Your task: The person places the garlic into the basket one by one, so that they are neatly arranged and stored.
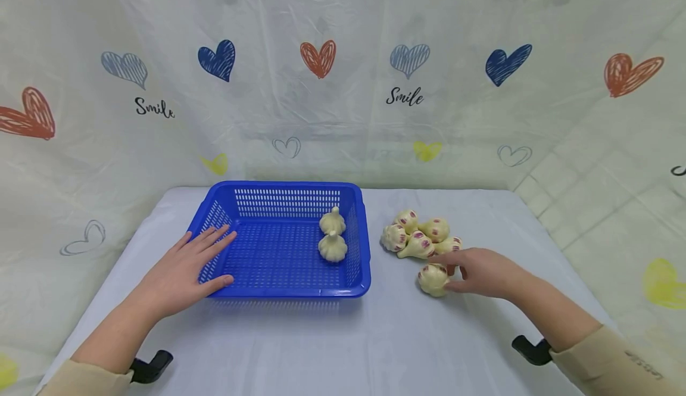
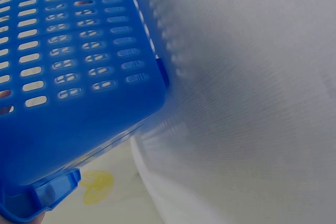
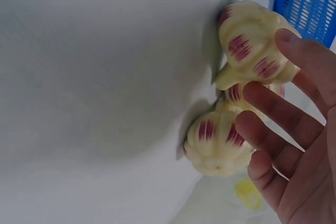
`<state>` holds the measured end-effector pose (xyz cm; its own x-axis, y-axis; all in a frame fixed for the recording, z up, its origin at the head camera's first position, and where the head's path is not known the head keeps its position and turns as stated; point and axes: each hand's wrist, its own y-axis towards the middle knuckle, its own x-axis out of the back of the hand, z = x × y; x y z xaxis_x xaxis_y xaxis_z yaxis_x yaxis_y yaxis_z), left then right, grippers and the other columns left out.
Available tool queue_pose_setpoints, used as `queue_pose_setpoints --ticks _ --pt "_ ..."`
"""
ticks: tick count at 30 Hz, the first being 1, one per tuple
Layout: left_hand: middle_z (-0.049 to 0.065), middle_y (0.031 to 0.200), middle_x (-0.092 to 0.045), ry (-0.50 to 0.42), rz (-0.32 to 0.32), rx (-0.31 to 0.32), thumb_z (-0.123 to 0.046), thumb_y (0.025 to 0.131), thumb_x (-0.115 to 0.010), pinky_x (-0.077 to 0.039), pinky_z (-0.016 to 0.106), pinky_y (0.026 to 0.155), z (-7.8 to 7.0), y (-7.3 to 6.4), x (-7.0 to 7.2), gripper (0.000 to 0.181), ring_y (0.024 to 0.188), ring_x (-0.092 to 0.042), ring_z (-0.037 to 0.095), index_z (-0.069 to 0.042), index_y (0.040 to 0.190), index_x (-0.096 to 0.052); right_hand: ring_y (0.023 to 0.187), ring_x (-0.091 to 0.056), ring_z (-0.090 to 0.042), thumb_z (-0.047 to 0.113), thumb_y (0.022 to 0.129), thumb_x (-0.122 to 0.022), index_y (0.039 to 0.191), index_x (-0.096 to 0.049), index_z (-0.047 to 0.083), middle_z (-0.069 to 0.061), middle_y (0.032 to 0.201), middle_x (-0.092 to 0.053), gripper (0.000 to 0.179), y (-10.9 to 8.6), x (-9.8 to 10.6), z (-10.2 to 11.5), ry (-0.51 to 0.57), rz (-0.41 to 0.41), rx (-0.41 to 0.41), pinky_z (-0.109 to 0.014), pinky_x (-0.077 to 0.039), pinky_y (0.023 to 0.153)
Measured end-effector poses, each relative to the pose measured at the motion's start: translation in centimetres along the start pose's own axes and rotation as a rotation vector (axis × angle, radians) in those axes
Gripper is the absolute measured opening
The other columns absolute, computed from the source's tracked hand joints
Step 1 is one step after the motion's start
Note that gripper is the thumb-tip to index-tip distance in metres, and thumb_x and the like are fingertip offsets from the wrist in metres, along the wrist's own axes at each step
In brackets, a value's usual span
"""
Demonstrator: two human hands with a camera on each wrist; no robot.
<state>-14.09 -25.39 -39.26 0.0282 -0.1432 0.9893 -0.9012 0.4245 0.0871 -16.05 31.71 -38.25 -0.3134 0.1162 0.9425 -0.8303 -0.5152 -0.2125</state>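
Observation:
A blue plastic basket point(image 1: 300, 292) stands on the table in the head view, with two plain white garlic bulbs point(image 1: 333, 247) at its right side. My left hand point(image 1: 184, 271) lies over the basket's left rim, fingers spread and straight. On the right, my right hand point(image 1: 479, 272) pinches a purple-marked garlic bulb point(image 1: 432, 280) between thumb and index finger. The right wrist view shows this garlic bulb point(image 3: 252, 45) with the thumb on it and the index finger partly hidden behind. The other fingers curve loosely below. Just beyond sits a pile of purple-marked garlic bulbs point(image 1: 418, 246).
A white cloth point(image 1: 300, 354) covers the table. Behind it hangs a pale curtain point(image 1: 343, 122) printed with hearts and the word "Smile". The basket's slotted side point(image 2: 68, 51) fills the upper left of the left wrist view.

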Motion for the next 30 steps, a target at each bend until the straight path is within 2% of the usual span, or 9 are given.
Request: queue_pose_setpoints --ticks 5,11,18,23,25,28,30 --pt "0.008 0.162 -0.027 0.005 -0.007 -0.014 -0.062 0.091 -0.058 -0.012 0.057 0.120 0.0 0.0 0.0 0.083 0.148 -0.023 0.038 -0.022 0.158 -0.028 0.070 -0.049 -0.003 0.036 0.085 -0.078 0.136 -0.061 0.026 0.016 0.089 -0.061 0.054 0.6 -0.5 0.7 -0.008 0.004 0.000 -0.024 -0.043 0.059" --pt "0.007 0.162 -0.027 0.006 -0.011 -0.016 -0.063 0.091 -0.058 -0.013 0.058 0.119 0.1 0.1 -0.1 0.083 0.148 -0.023 0.036 -0.023 0.158 -0.030 0.071 -0.049 -0.006 0.043 0.085 -0.077 0.134 -0.060 0.035 0.018 0.085 -0.058 0.053 1.4 -0.8 1.9 0.010 0.041 -0.034 -0.024 -0.045 0.059" --pt "0.007 0.162 -0.027 0.009 -0.010 -0.014 -0.064 0.091 -0.057 -0.014 0.058 0.119 0.0 0.0 0.0 0.082 0.148 -0.022 0.036 -0.023 0.157 -0.030 0.068 -0.048 -0.006 0.043 0.086 -0.076 0.135 -0.059 0.038 0.018 0.075 -0.053 0.052 1.8 -1.0 2.5 0.003 0.032 -0.009 -0.024 -0.044 0.055" --pt "0.007 0.162 -0.027 0.006 -0.010 -0.012 -0.063 0.091 -0.057 -0.011 0.057 0.120 0.0 -0.1 0.0 0.082 0.148 -0.023 0.037 -0.022 0.157 -0.030 0.068 -0.048 -0.005 0.047 0.085 -0.075 0.134 -0.061 0.034 0.016 0.085 -0.058 0.052 1.6 -0.9 2.4 -0.003 -0.012 -0.012 -0.024 -0.043 0.056" --pt "0.007 0.162 -0.027 0.000 -0.008 -0.010 -0.061 0.092 -0.059 -0.010 0.056 0.121 0.0 0.0 0.0 0.082 0.148 -0.022 0.036 -0.022 0.158 -0.030 0.072 -0.053 -0.006 0.048 0.085 -0.075 0.133 -0.063 0.032 0.014 0.094 -0.062 0.053 1.3 -0.8 2.2 -0.016 -0.048 0.003 -0.025 -0.046 0.059" --pt "0.007 0.162 -0.027 0.000 -0.007 -0.009 -0.061 0.091 -0.059 -0.010 0.057 0.120 0.1 0.0 0.0 0.082 0.149 -0.021 0.036 -0.023 0.158 -0.029 0.092 -0.063 -0.014 0.047 0.084 -0.075 0.133 -0.064 0.029 0.010 0.111 -0.067 0.053 1.0 -0.8 2.0 -0.036 -0.093 0.037 -0.035 -0.055 0.075" --pt "0.006 0.163 -0.027 0.004 -0.008 -0.009 -0.061 0.091 -0.059 -0.012 0.058 0.120 0.1 0.1 -0.1 0.082 0.149 -0.021 0.035 -0.023 0.158 -0.029 0.110 -0.063 -0.019 0.047 0.083 -0.077 0.134 -0.063 0.030 0.008 0.124 -0.065 0.054 0.9 -0.9 2.0 -0.034 -0.097 0.051 -0.044 -0.055 0.088"
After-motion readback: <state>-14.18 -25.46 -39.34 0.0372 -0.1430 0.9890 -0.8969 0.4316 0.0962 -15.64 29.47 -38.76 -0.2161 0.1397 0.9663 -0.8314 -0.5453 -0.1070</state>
